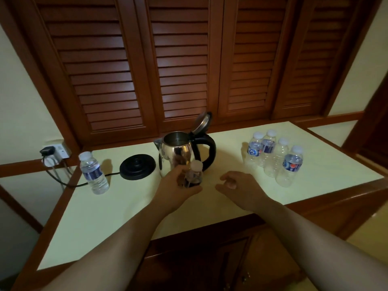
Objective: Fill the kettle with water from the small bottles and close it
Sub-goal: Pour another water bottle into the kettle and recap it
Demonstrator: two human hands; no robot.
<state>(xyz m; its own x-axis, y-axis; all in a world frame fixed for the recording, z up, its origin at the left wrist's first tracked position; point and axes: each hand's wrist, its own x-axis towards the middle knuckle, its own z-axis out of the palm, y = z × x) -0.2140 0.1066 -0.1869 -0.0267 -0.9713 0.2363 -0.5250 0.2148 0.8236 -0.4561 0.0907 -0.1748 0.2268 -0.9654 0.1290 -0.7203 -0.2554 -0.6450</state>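
A shiny steel kettle [177, 151] with a black handle stands at the middle back of the counter, its lid [202, 122] tipped up and open. My left hand [176, 189] grips a small capped water bottle [194, 174] just in front of the kettle. My right hand [235, 186] hovers to the right of that bottle, fingers loosely curled and holding nothing. One capped bottle holding water [93, 173] stands at the left. Several capped bottles [275, 156] are grouped at the right; they look clear and empty.
The kettle's black base [137, 166] lies left of the kettle, its cord running to a wall socket [55, 152]. Louvred wooden doors [180, 66] rise behind the pale counter [109, 223]. The counter's front edge is near my forearms.
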